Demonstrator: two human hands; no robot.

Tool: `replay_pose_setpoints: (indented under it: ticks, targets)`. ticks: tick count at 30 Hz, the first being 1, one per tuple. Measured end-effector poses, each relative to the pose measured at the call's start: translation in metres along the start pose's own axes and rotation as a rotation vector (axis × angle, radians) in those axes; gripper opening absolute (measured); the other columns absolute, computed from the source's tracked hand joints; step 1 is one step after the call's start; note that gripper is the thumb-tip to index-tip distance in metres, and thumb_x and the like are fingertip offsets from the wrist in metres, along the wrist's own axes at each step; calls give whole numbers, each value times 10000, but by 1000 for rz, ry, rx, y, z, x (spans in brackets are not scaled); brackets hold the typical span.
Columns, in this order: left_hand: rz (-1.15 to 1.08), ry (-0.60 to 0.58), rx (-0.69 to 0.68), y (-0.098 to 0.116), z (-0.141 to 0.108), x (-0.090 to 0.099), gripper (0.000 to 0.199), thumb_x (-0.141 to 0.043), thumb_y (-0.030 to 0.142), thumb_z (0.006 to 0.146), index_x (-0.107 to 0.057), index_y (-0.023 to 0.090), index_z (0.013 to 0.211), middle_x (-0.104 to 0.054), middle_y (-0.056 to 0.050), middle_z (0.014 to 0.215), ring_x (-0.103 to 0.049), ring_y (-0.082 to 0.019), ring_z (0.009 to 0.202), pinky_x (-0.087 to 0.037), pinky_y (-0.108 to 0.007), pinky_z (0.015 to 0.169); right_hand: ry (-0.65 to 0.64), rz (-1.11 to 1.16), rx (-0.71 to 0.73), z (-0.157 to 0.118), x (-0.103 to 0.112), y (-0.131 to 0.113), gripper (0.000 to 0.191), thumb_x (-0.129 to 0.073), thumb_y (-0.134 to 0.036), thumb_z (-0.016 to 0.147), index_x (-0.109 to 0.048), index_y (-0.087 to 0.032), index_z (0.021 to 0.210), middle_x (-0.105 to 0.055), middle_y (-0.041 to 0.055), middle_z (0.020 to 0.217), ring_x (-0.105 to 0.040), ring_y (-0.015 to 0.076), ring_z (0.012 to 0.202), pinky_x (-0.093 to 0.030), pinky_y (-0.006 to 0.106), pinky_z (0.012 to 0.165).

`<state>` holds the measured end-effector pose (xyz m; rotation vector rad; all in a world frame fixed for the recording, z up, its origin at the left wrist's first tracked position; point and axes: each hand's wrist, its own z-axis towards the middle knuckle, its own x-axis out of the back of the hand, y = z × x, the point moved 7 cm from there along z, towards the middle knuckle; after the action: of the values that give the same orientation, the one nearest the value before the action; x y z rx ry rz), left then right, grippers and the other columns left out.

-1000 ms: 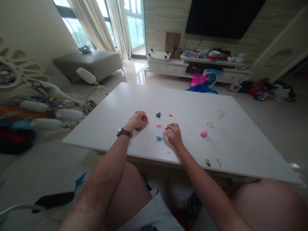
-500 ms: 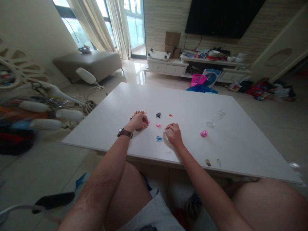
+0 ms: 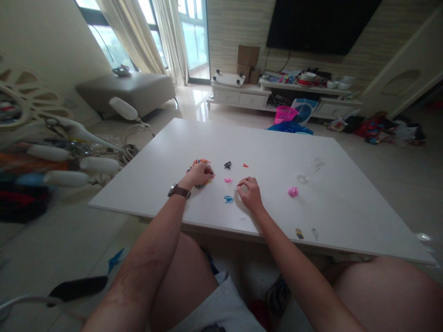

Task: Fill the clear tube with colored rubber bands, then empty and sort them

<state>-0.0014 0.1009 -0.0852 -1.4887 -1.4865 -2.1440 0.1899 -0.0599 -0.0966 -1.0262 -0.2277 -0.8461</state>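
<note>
My left hand (image 3: 201,174), with a brown-strapped watch at the wrist, is over a pile of small multicoloured bands (image 3: 201,161). Its fingers are pinched together at the pile's right edge, and what they hold is too small to make out. To its right lie little groups of bands: black (image 3: 227,165), pink (image 3: 228,180), blue (image 3: 228,199) and red (image 3: 245,165). My right hand (image 3: 249,191) rests on the white table (image 3: 270,152) beside the pink and blue ones. Its fingers are loosely curved and apart, with nothing visible in them.
Farther right on the table are a pink object (image 3: 293,192), a clear container (image 3: 316,164) and a clear ring-shaped piece (image 3: 302,178). A small yellow figure piece (image 3: 299,233) and a clear flat piece (image 3: 314,234) lie near the front edge. A lamp (image 3: 100,163) stands left.
My left hand shifts its fingers very slightly at the pile's edge. My right hand and the groups of bands stay where they were.
</note>
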Motion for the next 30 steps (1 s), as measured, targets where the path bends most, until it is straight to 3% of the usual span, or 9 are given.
replay_pose_setpoints:
  ticks: [10,15,22,27,30]
  targets:
    - [-530,-110,11,22,-4,-16,323,-731,361,758,-738,141,995,-671,-18,699,-580,-119,625,-454,-239,604,-24,5,-18,0,0,-2,90,-620,-207,882,-682,-247,831,-697,54,933,-593,257,990,-502,422,927]
    - [-682,-210,-11,43,-10,-28,368,-771,352,768,-713,132,1058,-668,-2,704,-604,-110,656,-489,-238,663,-89,85,107,-1,-1,-18,120,-647,-214,899,-732,-250,975,-760,62,1098,-639,252,1077,-505,448,999]
    - [-743,-287,-67,59,-9,-46,378,-789,376,783,-694,122,1047,-667,-6,695,-612,-115,667,-461,-232,651,-183,149,234,-5,-6,-29,303,-648,-207,922,-712,-275,1210,-737,62,1275,-642,232,1198,-484,461,1076]
    - [-697,-272,-70,59,-6,-50,319,-800,366,783,-705,120,964,-679,-21,679,-619,-122,652,-469,-231,630,-181,99,189,-5,-8,-25,224,-641,-202,915,-739,-278,1101,-770,48,1130,-660,234,1087,-503,442,1024]
    - [-655,-192,-32,54,-2,-47,266,-812,323,765,-709,115,894,-714,-51,709,-638,-130,652,-494,-245,639,-48,35,106,-3,0,-15,169,-605,-202,916,-750,-247,991,-772,60,1002,-650,244,999,-511,422,963]
